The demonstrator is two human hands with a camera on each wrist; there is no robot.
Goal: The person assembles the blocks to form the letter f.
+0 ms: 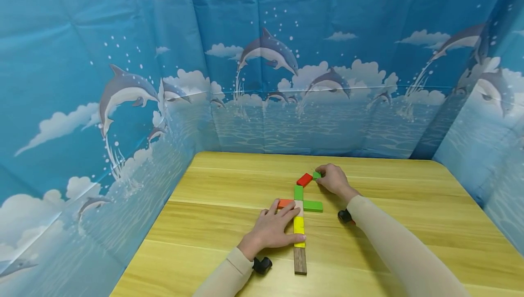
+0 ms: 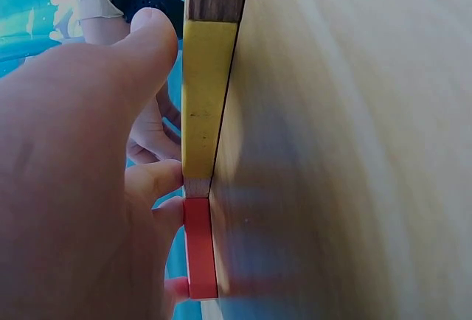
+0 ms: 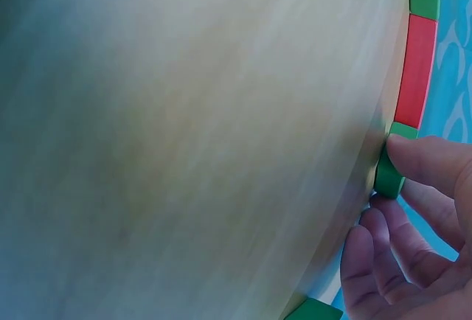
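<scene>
Flat blocks lie in a line on the table: a dark brown block (image 1: pixel 300 261), yellow (image 1: pixel 299 225), a pale wood block (image 1: pixel 299 208) and a green block (image 1: pixel 298 192). An orange-red block (image 1: pixel 285 203) juts left and a green block (image 1: pixel 313 206) juts right. My left hand (image 1: pixel 276 228) rests with spread fingers across the yellow, pale and orange-red blocks. Beyond the line, a red block (image 1: pixel 304 179) lies slanted. At its far end my right hand (image 1: pixel 333 179) pinches a small green block (image 3: pixel 391 171) between thumb and finger, its end touching the red one.
Another green piece (image 3: pixel 313 310) shows at the bottom of the right wrist view. The wood-grain table (image 1: pixel 409 206) reaches a dolphin-print curtain (image 1: pixel 327 119) at the back and sides. Dark wrist devices (image 1: pixel 262 265) sit under both wrists.
</scene>
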